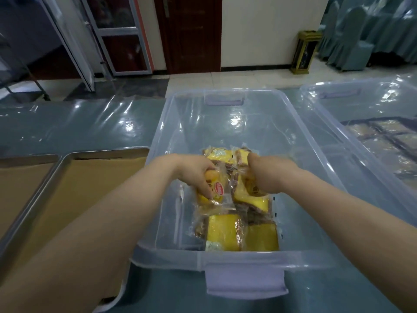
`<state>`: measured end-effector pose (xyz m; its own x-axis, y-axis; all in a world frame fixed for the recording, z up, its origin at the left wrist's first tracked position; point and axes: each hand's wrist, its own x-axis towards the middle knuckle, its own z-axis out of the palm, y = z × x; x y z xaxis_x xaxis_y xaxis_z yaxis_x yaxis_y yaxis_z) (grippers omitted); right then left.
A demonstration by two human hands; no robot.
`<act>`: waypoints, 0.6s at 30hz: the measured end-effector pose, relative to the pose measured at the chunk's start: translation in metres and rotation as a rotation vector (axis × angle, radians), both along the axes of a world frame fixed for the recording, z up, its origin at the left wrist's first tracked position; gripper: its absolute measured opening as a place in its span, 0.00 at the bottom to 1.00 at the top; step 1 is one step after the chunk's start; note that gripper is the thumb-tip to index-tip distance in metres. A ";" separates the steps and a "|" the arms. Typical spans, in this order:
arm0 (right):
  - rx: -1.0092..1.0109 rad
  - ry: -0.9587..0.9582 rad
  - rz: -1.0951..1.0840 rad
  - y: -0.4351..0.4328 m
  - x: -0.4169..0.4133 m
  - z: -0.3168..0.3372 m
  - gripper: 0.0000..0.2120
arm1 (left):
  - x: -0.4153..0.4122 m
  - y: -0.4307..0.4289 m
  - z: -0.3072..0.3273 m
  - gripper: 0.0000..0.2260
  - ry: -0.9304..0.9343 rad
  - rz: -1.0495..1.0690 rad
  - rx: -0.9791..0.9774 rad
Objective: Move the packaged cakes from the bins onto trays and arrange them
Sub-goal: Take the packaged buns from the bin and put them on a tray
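Watching the head feed, I have both bare forearms reaching over the near rim of the clear bin, which sits straight ahead on the counter. The left hand has its fingers curled round a red-labelled cake pack, pinching it at the left side of the pile with the round label facing up. The right hand is just beside it, knuckles towards the camera. Its fingertips are hidden under the palm, but it seems to be clenched on a second cake pack, whose yellow end shows to the left of the hand.

Under and around both hands lie the other cake packs. They are yellow sponge in clear wrappers, bunched along the middle of the bin floor from the near wall outward. A lilac latch hangs from the near rim.

Left of the bin, close against its wall, is a metal tray lined with brown paper. A second tray sits beside that one at the edge of the view. On the right stands another clear bin, with wrapped packs dimly visible through its wall. Shiny clear film covers the counter's blue-grey cloth.
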<state>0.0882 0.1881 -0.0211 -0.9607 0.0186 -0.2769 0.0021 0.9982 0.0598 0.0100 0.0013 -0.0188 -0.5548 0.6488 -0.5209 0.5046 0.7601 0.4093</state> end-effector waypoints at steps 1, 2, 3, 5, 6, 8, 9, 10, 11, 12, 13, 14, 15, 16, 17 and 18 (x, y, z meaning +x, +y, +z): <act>-0.045 0.023 -0.029 -0.001 0.000 0.004 0.16 | 0.001 -0.003 0.005 0.17 0.032 0.020 0.074; -0.100 0.054 -0.059 -0.002 0.002 0.008 0.13 | 0.002 -0.007 0.009 0.18 0.078 0.044 0.150; -0.160 0.096 -0.090 -0.002 0.004 0.014 0.12 | 0.003 -0.012 0.014 0.18 0.132 0.075 0.227; -0.279 0.220 -0.153 -0.002 0.008 0.025 0.13 | 0.007 -0.025 0.028 0.19 0.231 0.160 0.369; -0.342 0.295 -0.176 -0.004 0.011 0.031 0.13 | 0.010 -0.033 0.035 0.19 0.266 0.203 0.432; -0.470 0.446 -0.186 -0.014 0.016 0.046 0.13 | 0.019 -0.052 0.048 0.19 0.308 0.256 0.551; -0.522 0.505 -0.175 -0.024 0.019 0.054 0.13 | 0.026 -0.063 0.053 0.19 0.338 0.275 0.603; -0.560 0.554 -0.155 -0.036 0.023 0.062 0.13 | 0.033 -0.075 0.057 0.20 0.387 0.300 0.652; -0.593 0.601 -0.132 -0.050 0.027 0.069 0.13 | 0.040 -0.089 0.060 0.21 0.448 0.334 0.700; -0.630 0.645 -0.109 -0.067 0.032 0.075 0.13 | 0.048 -0.105 0.063 0.22 0.506 0.371 0.748; -0.680 0.682 -0.090 -0.085 0.037 0.080 0.14 | 0.056 -0.124 0.065 0.22 0.551 0.404 0.793; -0.742 0.707 -0.077 -0.105 0.041 0.082 0.15 | 0.065 -0.144 0.066 0.22 0.587 0.428 0.830; -0.806 0.719 -0.070 -0.126 0.045 0.083 0.16 | 0.072 -0.167 0.067 0.21 0.624 0.446 0.852; -0.862 0.716 -0.070 -0.148 0.047 0.081 0.16 | 0.079 -0.191 0.066 0.21 0.662 0.467 0.859; -0.907 0.697 -0.071 -0.172 0.048 0.078 0.17 | 0.087 -0.217 0.064 0.21 0.693 0.492 0.852; -0.945 0.666 -0.066 -0.198 0.049 0.074 0.17 | 0.094 -0.245 0.061 0.21 0.712 0.523 0.836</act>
